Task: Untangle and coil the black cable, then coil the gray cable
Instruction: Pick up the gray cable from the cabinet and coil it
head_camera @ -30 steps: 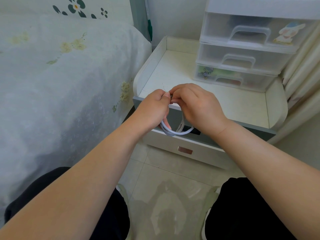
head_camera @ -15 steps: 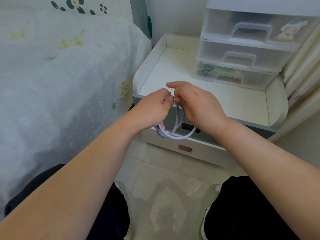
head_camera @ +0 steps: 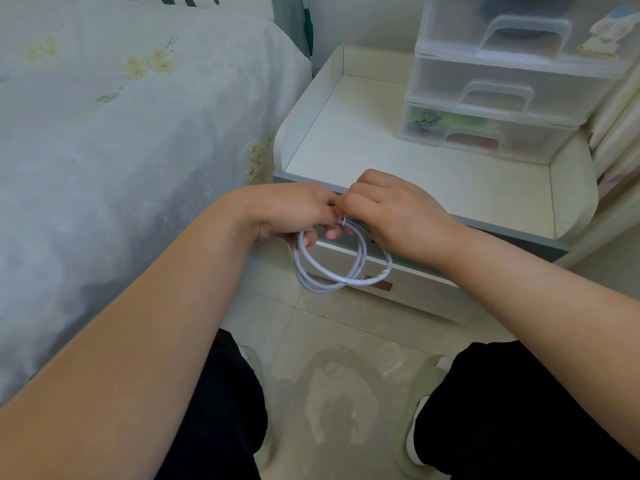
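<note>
Hanging in smooth round loops, gray cable (head_camera: 332, 271) pinched by left hand (head_camera: 294, 213) and right hand (head_camera: 398, 216).

White bedside cabinet (head_camera: 363, 150) w/ clear plastic drawer unit (head_camera: 502, 98) at back-right.

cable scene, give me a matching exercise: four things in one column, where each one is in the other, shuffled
Things:
1. cable
2. drawer unit
3. bed
4. nightstand

Places:
A. along the left of the view
B. hanging in loops from both hands
C. at the back right of the nightstand top
D. between the bed and the curtain

Pairs: 1-B, 2-C, 3-A, 4-D
</note>
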`<state>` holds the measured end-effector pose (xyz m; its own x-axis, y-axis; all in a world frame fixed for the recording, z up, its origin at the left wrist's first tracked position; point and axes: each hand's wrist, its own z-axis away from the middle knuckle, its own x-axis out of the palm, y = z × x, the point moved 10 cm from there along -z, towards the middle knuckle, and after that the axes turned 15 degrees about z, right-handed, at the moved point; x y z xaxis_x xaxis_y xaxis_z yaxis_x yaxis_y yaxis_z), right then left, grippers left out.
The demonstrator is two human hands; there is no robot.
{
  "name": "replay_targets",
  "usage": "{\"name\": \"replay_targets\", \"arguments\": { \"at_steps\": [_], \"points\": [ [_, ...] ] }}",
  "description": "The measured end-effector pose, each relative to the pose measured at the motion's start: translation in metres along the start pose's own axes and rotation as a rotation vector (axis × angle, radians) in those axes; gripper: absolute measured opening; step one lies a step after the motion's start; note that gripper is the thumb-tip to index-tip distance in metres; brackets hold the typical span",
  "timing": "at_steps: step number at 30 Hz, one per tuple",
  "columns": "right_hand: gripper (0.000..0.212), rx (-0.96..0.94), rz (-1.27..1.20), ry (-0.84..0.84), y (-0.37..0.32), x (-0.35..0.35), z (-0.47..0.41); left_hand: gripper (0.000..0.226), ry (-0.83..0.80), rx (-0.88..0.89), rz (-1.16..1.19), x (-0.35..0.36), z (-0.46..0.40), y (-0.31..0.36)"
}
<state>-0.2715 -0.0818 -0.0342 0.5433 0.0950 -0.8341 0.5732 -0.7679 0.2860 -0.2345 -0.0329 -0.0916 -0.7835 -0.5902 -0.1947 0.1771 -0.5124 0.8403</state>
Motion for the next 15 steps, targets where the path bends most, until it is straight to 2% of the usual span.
{"name": "replay_targets", "arguments": {
  "at_steps": [6,12,15],
  "points": [
    [0.007,-0.003,0.106,0.039,-0.002,0.002,-0.002,0.015,0.138,0.003,0.133,-0.006,-0.004,-0.008],
    [0.012,0.011,0.124,-0.081,0.002,0.011,-0.012,0.021,0.376,0.013,0.294,-0.011,-0.002,-0.013],
    [0.020,0.084,0.015,-0.192,0.010,0.017,-0.017,0.024,0.451,0.095,0.179,-0.010,-0.001,-0.003]
  ]
}}
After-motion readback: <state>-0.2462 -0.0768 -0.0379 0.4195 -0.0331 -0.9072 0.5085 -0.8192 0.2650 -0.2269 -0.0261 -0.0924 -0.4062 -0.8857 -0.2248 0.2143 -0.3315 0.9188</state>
